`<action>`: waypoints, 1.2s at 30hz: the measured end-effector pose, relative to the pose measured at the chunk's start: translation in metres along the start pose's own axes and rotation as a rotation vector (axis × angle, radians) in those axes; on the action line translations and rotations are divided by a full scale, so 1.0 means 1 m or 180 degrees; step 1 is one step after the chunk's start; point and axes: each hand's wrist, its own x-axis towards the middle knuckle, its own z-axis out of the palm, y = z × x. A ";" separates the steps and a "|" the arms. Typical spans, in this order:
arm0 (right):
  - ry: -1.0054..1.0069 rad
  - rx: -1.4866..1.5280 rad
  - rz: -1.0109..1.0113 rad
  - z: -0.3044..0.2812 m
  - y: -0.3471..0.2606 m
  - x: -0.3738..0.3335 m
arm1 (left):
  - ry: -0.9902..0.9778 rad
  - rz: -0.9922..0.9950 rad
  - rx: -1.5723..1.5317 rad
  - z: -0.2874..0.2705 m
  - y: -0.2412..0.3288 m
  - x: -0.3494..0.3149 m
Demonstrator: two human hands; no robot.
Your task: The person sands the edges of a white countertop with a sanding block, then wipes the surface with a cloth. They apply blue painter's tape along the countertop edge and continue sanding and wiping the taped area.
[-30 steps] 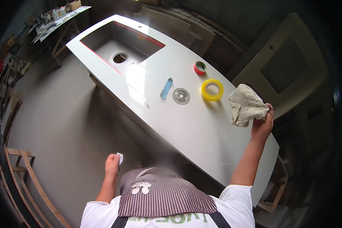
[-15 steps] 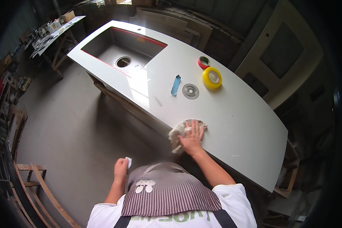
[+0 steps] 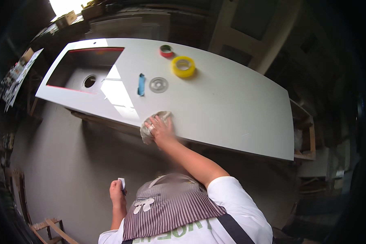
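My right hand (image 3: pixel 161 131) lies palm down with fingers spread over a crumpled off-white cloth (image 3: pixel 165 116), at the near edge of a white countertop (image 3: pixel 232 110). Part of the cloth hangs over that edge. A pale band circles one finger. Low over the floor, my left hand (image 3: pixel 116 190) is closed around a small white piece (image 3: pixel 122 182), perhaps paper, whose lower part is hidden. Beyond the cloth lie a grey metal disc (image 3: pixel 152 85) with a centre hole, a blue strip (image 3: pixel 141 84), a yellow tape roll (image 3: pixel 183 74) and a red tape roll (image 3: pixel 166 54).
A steel sink (image 3: pixel 78 79) with red edging is set into the countertop's left part. Wooden framing (image 3: pixel 312 136) shows past its right end. A cluttered side table (image 3: pixel 18 83) stands far left, a wooden rack (image 3: pixel 55 229) low left. Boards lean at the back.
The view has swung, so the countertop appears farther left and turned. My right hand and the cloth remain at its near edge. My left hand still grips the white piece.
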 end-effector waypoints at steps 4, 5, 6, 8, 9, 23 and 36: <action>0.0084 -0.0170 0.0365 -0.025 0.073 -0.097 | -0.0142 -0.0040 0.0100 0.036 -0.004 -0.002; 0.0094 -0.0210 0.0459 -0.033 0.094 -0.124 | -0.0197 -0.0065 0.0147 0.047 -0.006 -0.004; 0.0084 -0.0160 0.0566 -0.046 0.114 -0.148 | -0.0262 -0.0031 0.0192 0.059 -0.011 -0.005; 0.0111 -0.0334 0.0670 -0.062 0.162 -0.206 | -0.0369 -0.0086 0.0273 0.089 -0.026 -0.009; 0.0281 -0.0429 0.0676 -0.063 0.187 -0.239 | -0.0440 -0.0113 0.0310 0.107 -0.034 -0.010; 0.0252 -0.0925 0.2075 -0.132 0.435 -0.579 | -0.1041 -0.0168 0.0877 0.279 -0.094 -0.095; -0.1111 0.3793 0.3980 -0.162 0.488 -0.732 | -0.0491 -0.0565 0.0931 0.282 -0.102 -0.132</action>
